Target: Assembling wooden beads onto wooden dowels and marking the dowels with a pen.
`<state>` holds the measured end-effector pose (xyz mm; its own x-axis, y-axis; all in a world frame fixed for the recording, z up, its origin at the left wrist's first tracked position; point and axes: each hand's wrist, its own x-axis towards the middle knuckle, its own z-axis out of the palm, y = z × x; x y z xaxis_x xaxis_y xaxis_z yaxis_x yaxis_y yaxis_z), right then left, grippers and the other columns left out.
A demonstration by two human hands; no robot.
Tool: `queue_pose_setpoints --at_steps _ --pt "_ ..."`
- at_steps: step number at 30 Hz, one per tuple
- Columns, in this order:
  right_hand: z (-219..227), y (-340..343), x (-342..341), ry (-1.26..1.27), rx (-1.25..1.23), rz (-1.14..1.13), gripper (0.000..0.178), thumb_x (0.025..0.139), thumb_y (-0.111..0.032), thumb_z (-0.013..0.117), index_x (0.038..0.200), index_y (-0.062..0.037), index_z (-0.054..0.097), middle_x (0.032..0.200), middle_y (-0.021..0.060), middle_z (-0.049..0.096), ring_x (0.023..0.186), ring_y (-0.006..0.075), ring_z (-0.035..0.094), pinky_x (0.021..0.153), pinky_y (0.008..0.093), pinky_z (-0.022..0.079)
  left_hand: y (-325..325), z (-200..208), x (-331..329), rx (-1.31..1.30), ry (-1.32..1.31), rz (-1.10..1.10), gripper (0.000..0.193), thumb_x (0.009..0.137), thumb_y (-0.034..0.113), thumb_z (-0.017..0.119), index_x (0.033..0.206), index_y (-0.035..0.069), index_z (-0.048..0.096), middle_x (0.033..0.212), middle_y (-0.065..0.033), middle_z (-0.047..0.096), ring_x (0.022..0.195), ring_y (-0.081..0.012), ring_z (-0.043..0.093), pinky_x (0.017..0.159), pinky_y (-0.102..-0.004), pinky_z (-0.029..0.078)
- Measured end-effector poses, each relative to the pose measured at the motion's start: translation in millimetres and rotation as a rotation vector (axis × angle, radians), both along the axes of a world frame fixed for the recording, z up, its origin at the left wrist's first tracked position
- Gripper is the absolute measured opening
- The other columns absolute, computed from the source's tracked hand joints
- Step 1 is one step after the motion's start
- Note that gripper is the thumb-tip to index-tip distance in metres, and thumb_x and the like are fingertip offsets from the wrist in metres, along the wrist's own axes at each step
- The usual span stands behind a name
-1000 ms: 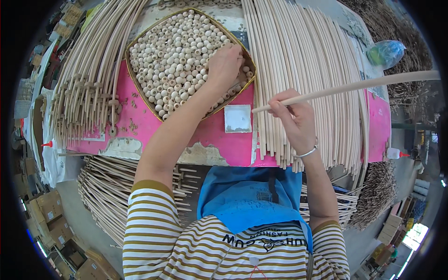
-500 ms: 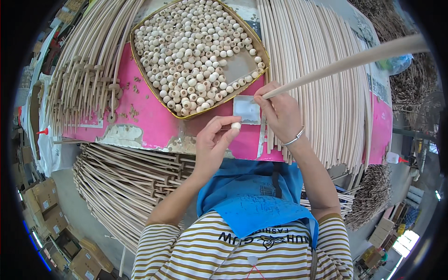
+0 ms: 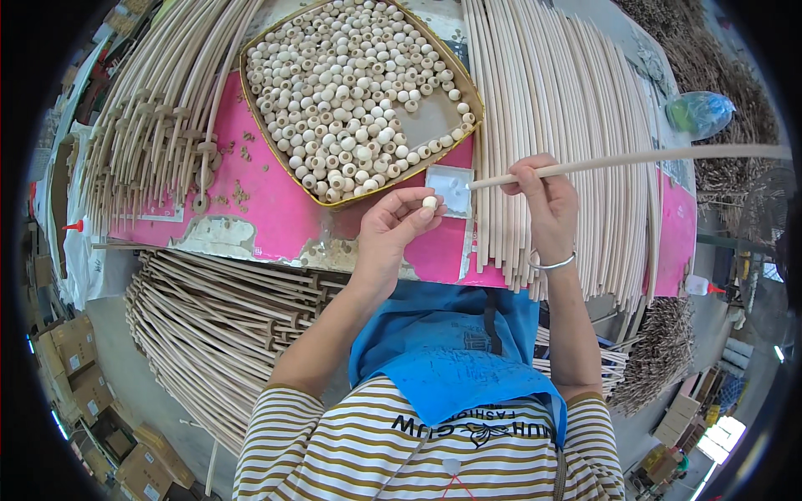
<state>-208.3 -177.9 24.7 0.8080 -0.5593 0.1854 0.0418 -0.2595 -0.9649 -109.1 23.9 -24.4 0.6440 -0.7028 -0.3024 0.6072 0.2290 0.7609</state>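
Note:
My left hand [image 3: 393, 230] pinches a pale wooden bead [image 3: 429, 202] between thumb and fingers, just above the table's near edge. My right hand [image 3: 547, 204] is closed around a long wooden stick [image 3: 635, 158] close to its left end. The stick lies nearly level and runs off to the right. Its tip hovers at the right edge of a small shallow white tray [image 3: 449, 190] with whitish stuff in it; whether they touch I cannot tell. Bead and stick tip are apart. Behind my hands stands a yellow-rimmed box [image 3: 334, 203] filled with similar drilled beads.
Rows of bare sticks [image 3: 560, 125] cover the right side of the pink table [image 3: 280, 221]. Sticks with wooden discs [image 3: 159, 125] lie at the left, more [image 3: 217, 326] below the near edge. A red-tipped white bottle [image 3: 700, 285] and a plastic bag [image 3: 702, 114] are at right.
The stick has swung from steeply slanted to nearly level, its tip moving down and slightly right. My right hand moved right and down along with it. The bead stays in my left hand.

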Motion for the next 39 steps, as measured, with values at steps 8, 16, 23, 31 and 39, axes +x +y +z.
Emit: queue_pose_setpoints --at_steps 8,16,23,31,39 --pt "24.8 5.1 -15.7 -0.105 0.047 -0.031 0.021 0.105 -0.017 0.056 0.102 0.0013 0.065 0.089 0.0069 0.064 0.081 0.0142 0.066 0.076 0.0282 0.056 -16.6 7.4 -0.3 -0.016 0.075 -0.032 0.022 0.098 0.010 0.067 0.117 0.000 0.062 0.111 -0.0111 0.071 0.105 -0.0193 0.070 0.094 -0.0309 0.058" --pt "20.3 15.1 -20.0 -0.137 0.115 0.030 0.021 0.106 -0.018 0.056 0.102 0.0010 0.064 0.094 0.0077 0.064 0.083 0.0144 0.066 0.076 0.0280 0.056 -20.4 14.9 -7.2 -0.075 0.122 -0.059 0.020 0.100 0.012 0.065 0.117 0.001 0.061 0.112 -0.0120 0.070 0.105 -0.0206 0.071 0.095 -0.0322 0.059" --pt "11.8 15.6 -23.6 -0.157 0.133 0.055 0.019 0.105 -0.016 0.056 0.103 0.0012 0.064 0.095 0.0073 0.062 0.085 0.0146 0.065 0.078 0.0271 0.056 -19.7 18.5 -10.4 -0.091 0.151 -0.083 0.017 0.101 0.012 0.063 0.114 0.001 0.060 0.115 -0.0134 0.069 0.108 -0.0213 0.070 0.097 -0.0346 0.058" --pt "8.4 13.6 -28.4 -0.180 -0.168 0.087 0.015 0.101 -0.014 0.061 0.098 -0.0001 0.066 0.099 0.0099 0.062 0.090 0.0171 0.063 0.078 0.0285 0.054 -20.0 16.2 -13.3 -0.085 0.118 -0.060 0.016 0.101 0.012 0.063 0.112 0.001 0.061 0.112 -0.0134 0.071 0.106 -0.0221 0.071 0.096 -0.0345 0.058" --pt "14.2 20.1 -33.1 -0.270 0.011 -0.020 0.017 0.101 -0.016 0.061 0.099 0.0001 0.067 0.100 0.0118 0.062 0.091 0.0182 0.064 0.078 0.0293 0.056 -23.5 13.4 -9.9 -0.076 0.117 -0.061 0.018 0.101 0.014 0.063 0.112 0.000 0.060 0.110 -0.0134 0.072 0.104 -0.0225 0.071 0.094 -0.0346 0.059"
